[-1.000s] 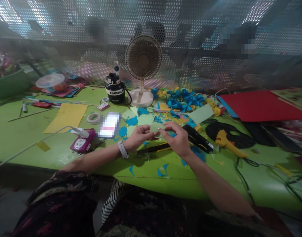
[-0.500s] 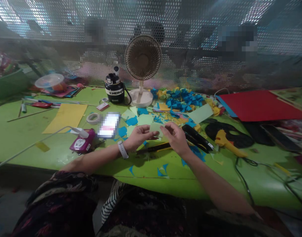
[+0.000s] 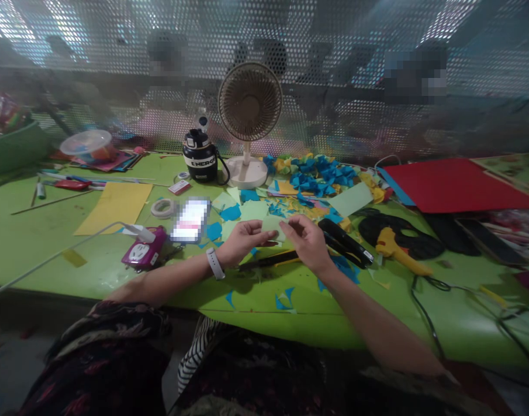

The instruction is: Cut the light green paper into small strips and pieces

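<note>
Between my two hands is a small piece of pale green paper point(image 3: 272, 223), raised a little over the table. My left hand point(image 3: 243, 238), with a light watch strap on the wrist, pinches its left side between thumb and fingers. At the paper's right side, my right hand point(image 3: 306, 238) grips the edge with thumb and fingertips. Below the hands lies a long dark tool with yellow edges point(image 3: 271, 261), partly covered by my right hand. A black stapler point(image 3: 346, 242) is just right of that hand. Cut blue and green paper scraps point(image 3: 230, 212) lie around.
A fan point(image 3: 247, 173) and a black bottle point(image 3: 200, 159) stand at the back beside crumpled blue and yellow paper pieces point(image 3: 320, 176). Left are a phone point(image 3: 190, 219), tape roll point(image 3: 163, 208) and purple power socket point(image 3: 145, 249). A yellow glue gun point(image 3: 401, 252) with cord lies right.
Almost nothing differs. Both hands keep hold of the pale green paper in the same spot, and the view has shifted very slightly.
</note>
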{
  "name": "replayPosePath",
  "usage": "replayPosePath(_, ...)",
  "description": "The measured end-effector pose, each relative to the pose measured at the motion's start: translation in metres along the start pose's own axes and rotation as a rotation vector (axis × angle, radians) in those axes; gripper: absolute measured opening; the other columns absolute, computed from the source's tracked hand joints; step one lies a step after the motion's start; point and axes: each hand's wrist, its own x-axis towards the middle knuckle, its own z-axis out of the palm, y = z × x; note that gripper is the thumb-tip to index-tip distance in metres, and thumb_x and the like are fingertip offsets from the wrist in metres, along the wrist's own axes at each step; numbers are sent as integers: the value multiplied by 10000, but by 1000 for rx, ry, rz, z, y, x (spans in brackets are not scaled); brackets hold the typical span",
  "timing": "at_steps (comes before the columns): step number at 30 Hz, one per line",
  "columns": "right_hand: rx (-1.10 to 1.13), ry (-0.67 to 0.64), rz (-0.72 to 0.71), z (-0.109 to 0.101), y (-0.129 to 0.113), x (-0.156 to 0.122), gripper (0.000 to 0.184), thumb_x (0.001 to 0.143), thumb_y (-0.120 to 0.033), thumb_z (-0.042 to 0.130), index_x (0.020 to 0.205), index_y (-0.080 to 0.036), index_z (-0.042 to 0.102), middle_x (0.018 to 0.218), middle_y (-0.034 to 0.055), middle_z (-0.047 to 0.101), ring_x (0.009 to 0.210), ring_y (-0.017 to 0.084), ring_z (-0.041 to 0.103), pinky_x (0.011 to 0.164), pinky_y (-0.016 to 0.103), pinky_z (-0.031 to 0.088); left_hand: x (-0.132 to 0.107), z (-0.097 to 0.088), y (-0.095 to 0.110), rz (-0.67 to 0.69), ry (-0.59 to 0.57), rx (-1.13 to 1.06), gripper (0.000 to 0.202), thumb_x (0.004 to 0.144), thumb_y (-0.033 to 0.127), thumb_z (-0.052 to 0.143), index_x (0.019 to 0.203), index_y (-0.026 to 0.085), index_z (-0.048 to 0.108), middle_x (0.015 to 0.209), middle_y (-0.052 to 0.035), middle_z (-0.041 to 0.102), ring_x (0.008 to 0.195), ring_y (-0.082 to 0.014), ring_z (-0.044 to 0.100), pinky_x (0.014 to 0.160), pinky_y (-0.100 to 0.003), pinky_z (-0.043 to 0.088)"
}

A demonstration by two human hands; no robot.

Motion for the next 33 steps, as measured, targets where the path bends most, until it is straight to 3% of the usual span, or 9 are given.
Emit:
replayPosePath(10,-17,28,-40,0,1,0,299,810,-495,686,768,-210,603,733,7,630,673,159,583,677,308,489,-1,1,-2,3,2,-5,372,658,368,880,859,111,700,849,-49,738,813,-154,702,837,-331,578)
replayPosePath(17,8,28,-39,-3,3,3,320,779,-511,712,752,-205,622,743,13,641,713,170,597,713,316,488,2,-5,2,-25,-27,53,445,666,386,872,985,121,712,981,-93,760,876,-183,721,807,-325,582)
replayPosePath(24,38,-36,23,-9,1,8,374,727,-547,742,718,-198,607,677,-5,589,639,149,533,634,299,453,2,-12,27,-224,-196,301,407,693,465,837,760,94,683,816,-141,764,753,-192,739,679,-293,589)
replayPosePath(29,15,-51,24,-10,-3,6,400,734,-583,725,714,-204,598,672,-8,573,636,146,515,627,296,446,4,-13,30,-197,-288,385,453,712,537,797,744,99,687,770,-134,760,655,-158,721,628,-262,586)
replayPosePath(33,-57,-100,42,-11,-5,7,449,735,-625,710,669,-213,547,613,-26,528,578,129,479,556,278,420,4,-14,29,-143,-254,400,502,690,571,795,732,87,667,756,-146,756,667,-178,731,657,-285,599)
